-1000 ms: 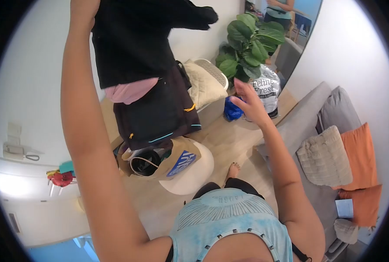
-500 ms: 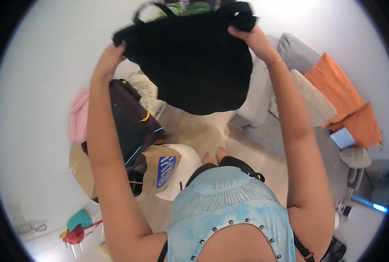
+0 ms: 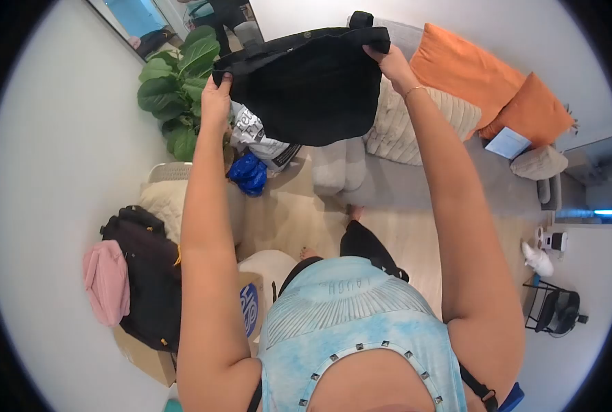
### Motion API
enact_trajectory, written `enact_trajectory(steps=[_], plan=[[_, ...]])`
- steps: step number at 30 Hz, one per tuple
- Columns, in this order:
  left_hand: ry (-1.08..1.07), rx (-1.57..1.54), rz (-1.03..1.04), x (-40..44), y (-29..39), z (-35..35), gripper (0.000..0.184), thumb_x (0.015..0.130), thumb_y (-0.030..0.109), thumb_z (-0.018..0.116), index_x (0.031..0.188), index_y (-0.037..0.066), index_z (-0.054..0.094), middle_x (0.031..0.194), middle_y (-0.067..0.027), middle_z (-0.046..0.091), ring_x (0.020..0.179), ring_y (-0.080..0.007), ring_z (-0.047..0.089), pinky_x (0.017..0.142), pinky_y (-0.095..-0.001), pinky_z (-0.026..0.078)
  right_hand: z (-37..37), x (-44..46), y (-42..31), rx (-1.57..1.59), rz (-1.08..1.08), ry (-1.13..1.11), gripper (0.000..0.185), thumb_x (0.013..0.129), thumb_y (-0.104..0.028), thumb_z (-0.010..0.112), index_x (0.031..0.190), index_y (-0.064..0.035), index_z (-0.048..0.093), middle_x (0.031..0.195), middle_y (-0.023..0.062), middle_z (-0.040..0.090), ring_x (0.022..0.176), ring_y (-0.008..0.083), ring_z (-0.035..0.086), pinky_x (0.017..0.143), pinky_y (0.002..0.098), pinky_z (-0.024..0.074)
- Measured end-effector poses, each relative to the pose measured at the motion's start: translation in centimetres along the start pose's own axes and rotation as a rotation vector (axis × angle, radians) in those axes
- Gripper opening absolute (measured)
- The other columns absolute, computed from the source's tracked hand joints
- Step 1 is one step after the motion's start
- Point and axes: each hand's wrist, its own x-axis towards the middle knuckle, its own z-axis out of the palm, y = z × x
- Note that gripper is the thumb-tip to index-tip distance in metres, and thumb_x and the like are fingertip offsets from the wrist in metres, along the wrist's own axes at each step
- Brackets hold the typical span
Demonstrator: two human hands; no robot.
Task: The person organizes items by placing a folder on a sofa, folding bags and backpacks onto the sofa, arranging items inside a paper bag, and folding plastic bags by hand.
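Observation:
A black cloth bag [image 3: 309, 93] hangs spread out in front of me at the top of the view, its upper edge stretched between my hands. My left hand [image 3: 216, 93] is closed on its left top corner, thumb over the edge. The right top corner is pinched in my right hand [image 3: 390, 63]. A black strap loop [image 3: 361, 19] sticks up above the bag near the right corner. Behind the bag's lower left side is a white printed sack [image 3: 275, 152], partly covered.
A leafy plant [image 3: 175, 93] and a blue plastic bag [image 3: 249, 174] are at the left. Lower left are a black backpack [image 3: 151, 275], a pink cloth [image 3: 106, 281] and a paper bag [image 3: 250, 307]. The grey sofa [image 3: 402, 184] holds orange cushions [image 3: 457, 65]. A white animal [image 3: 538, 259] is at far right.
My right hand, empty at first, took hold of the bag's other corner. The view has turned right toward the sofa, and the bag is held out flat, farther from the backpack.

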Motion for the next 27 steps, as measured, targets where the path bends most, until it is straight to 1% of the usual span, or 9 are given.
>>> enact_trajectory(steps=[3,8,11,13,15,17,20,24,27], plan=[[0.104,0.012,0.101,1.9,-2.2,3.4,0.024,0.092,0.018,0.056,0.108,0.0,0.058,0.101,-0.0031,0.062,0.091,-0.0117,0.055,0.085,-0.0259,0.041,-1.6,3.9,2.2,0.058,-0.029,0.026,0.025,0.087,-0.016,0.06,0.106,0.0008,0.061,0.093,0.004,0.064,0.082,0.0127,0.055,0.076,0.028,0.0435],[0.057,0.395,-0.229,-0.1,-2.3,3.0,0.026,0.081,-0.004,0.05,0.105,0.002,0.06,0.101,-0.0056,0.062,0.09,-0.0127,0.055,0.083,-0.0268,0.043,-6.2,4.0,7.1,0.102,-0.125,-0.159,0.027,0.085,0.0,0.054,0.111,0.0009,0.058,0.106,0.0071,0.062,0.097,0.0156,0.056,0.088,0.0269,0.042],[-0.189,0.448,-0.187,-4.6,-7.8,-0.4,0.032,0.075,-0.012,0.051,0.102,0.002,0.061,0.094,-0.0032,0.062,0.087,-0.0117,0.055,0.078,-0.0267,0.045,-7.0,-0.8,10.0,0.115,-0.09,-0.578,0.037,0.08,0.003,0.055,0.116,-0.0006,0.057,0.121,0.0075,0.058,0.115,0.0177,0.05,0.101,0.0315,0.034],[-0.253,0.389,-0.441,-8.3,-10.9,-0.8,0.033,0.074,-0.014,0.052,0.101,0.003,0.061,0.088,-0.0003,0.062,0.085,-0.0104,0.055,0.077,-0.0257,0.044,-7.0,-4.5,13.9,0.07,0.194,-0.71,0.029,0.076,0.005,0.053,0.103,-0.0003,0.061,0.122,0.0075,0.056,0.12,0.0192,0.046,0.106,0.0336,0.0279],[-0.334,0.485,-0.781,-11.4,-13.6,-1.3,0.027,0.078,-0.009,0.054,0.101,0.003,0.062,0.087,0.001,0.062,0.085,-0.0098,0.055,0.079,-0.0244,0.043,-6.7,-8.2,21.3,0.041,0.338,-0.757,0.024,0.08,0.003,0.053,0.102,-0.0002,0.061,0.115,0.0055,0.06,0.11,0.0171,0.052,0.1,0.0302,0.0347],[-0.372,0.615,-0.891,-13.8,-16.9,-1.8,0.023,0.08,-0.003,0.055,0.102,0.001,0.061,0.089,0.001,0.062,0.086,-0.0095,0.054,0.08,-0.0238,0.043,-6.1,-10.4,23.8,-0.026,0.624,-0.668,0.019,0.083,0.0,0.058,0.102,-0.0016,0.059,0.092,-0.0011,0.06,0.086,0.01,0.05,0.082,0.0247,0.0403],[-0.243,0.504,-0.843,-14.8,-20.4,-2.0,0.026,0.081,0.001,0.055,0.107,0.0,0.06,0.092,-0.0005,0.061,0.087,-0.0099,0.054,0.081,-0.0247,0.043,-4.9,-10.4,25.0,-0.12,0.733,-0.507,0.019,0.087,-0.007,0.057,0.105,-0.0018,0.058,0.09,0.0016,0.062,0.084,0.0117,0.052,0.081,0.0262,0.0417],[-0.098,0.378,-0.728,-11.1,-22.0,-1.1,0.029,0.086,0.008,0.056,0.114,0.0,0.057,0.1,-0.0034,0.061,0.091,-0.0118,0.054,0.083,-0.0255,0.042,-3.1,-6.5,26.5,-0.182,0.649,-0.341,0.04,0.089,-0.036,0.057,0.109,-0.002,0.058,0.093,0.0076,0.064,0.088,0.0152,0.056,0.083,0.0298,0.0435],[-0.012,0.495,-0.609,-7.5,-24.8,-0.9,0.028,0.09,0.018,0.054,0.111,0.0,0.058,0.099,-0.0055,0.063,0.09,-0.0135,0.055,0.082,-0.0269,0.043,-0.7,-3.7,28.4,-0.074,0.53,-0.213,0.043,0.089,-0.038,0.057,0.111,-0.0013,0.056,0.096,0.0096,0.064,0.09,0.0152,0.056,0.083,0.0292,0.0431]])
